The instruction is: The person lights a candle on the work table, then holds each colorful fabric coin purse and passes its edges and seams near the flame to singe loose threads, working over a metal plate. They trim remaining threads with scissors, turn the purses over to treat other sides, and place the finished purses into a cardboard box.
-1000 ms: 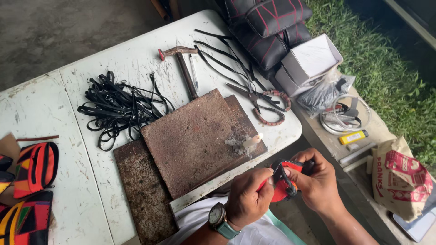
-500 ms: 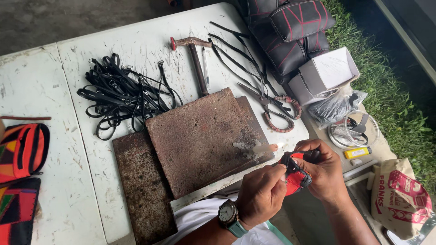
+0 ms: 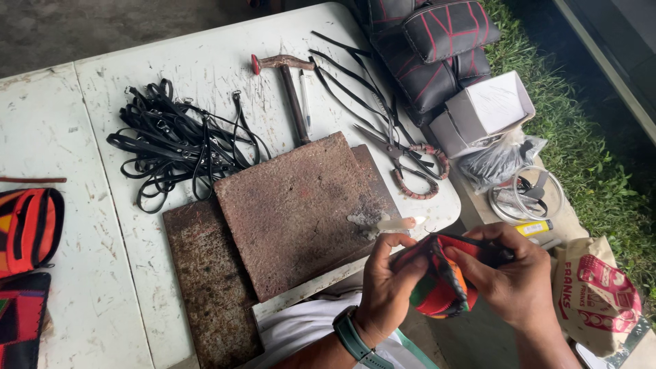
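White folding surface (image 3: 205, 75) in front of me, scuffed and stained. On it: two rusty metal plates (image 3: 287, 212), one overlapping the other; a tangle of black straps (image 3: 178, 143); a hammer (image 3: 290, 89); scissors (image 3: 410, 160) beside loose black strips (image 3: 348, 78); a pen (image 3: 305, 96). Striped pouches (image 3: 27, 229) lie at my left edge.

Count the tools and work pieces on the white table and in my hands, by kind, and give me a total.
Rusty flat metal plates: 2
Wooden-handled hammer: 1
Scissors with cord-wrapped handles: 1
Bundle of black straps: 1
Red, orange and black striped woven pieces: 3, one in the left hand and right hand at, two at the table's left edge
Total: 8
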The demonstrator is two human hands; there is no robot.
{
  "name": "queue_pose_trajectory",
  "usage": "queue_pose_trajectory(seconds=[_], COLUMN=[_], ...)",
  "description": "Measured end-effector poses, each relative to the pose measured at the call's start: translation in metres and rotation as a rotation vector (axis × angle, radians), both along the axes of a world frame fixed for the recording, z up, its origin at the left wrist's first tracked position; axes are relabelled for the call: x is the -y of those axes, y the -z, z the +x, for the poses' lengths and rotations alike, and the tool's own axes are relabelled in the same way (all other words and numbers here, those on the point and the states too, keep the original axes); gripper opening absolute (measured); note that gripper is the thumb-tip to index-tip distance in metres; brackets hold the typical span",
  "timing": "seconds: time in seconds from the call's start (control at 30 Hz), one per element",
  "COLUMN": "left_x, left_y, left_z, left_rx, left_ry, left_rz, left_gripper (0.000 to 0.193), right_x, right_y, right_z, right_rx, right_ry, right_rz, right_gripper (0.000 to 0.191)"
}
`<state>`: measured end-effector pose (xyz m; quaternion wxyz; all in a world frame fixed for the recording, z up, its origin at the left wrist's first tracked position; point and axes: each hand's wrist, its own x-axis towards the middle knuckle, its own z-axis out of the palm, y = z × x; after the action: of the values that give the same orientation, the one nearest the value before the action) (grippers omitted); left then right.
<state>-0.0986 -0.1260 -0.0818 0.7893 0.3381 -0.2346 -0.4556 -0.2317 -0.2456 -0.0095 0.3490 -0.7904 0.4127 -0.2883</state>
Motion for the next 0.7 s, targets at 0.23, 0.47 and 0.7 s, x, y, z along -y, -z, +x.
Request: queue_pose_trajectory(seconds=[0.23,0.47,0.7], left_x=[0.011,0.004,0.004], left_y=[0.004,-0.002,-0.010], left_z=[0.001,0.005,0.013], left_rx=[-0.117,0.047,0.266], left_ry=[-0.033,-0.050,-0.155], left_rz=[-0.057,-0.017,-0.041], left_gripper=[0.020,0.020,0.017], right_x=[0.002,0.002,0.005], right_y=[-0.006,0.001,0.008], right_z=[0.015,0.014,0.007], right_rx=[-0.041,0.102,0.137], right_ry=[0.006,-0.055,-0.041], right_rz=[-0.001,0.072,0.109], right_gripper=[0.032,0.026,0.026])
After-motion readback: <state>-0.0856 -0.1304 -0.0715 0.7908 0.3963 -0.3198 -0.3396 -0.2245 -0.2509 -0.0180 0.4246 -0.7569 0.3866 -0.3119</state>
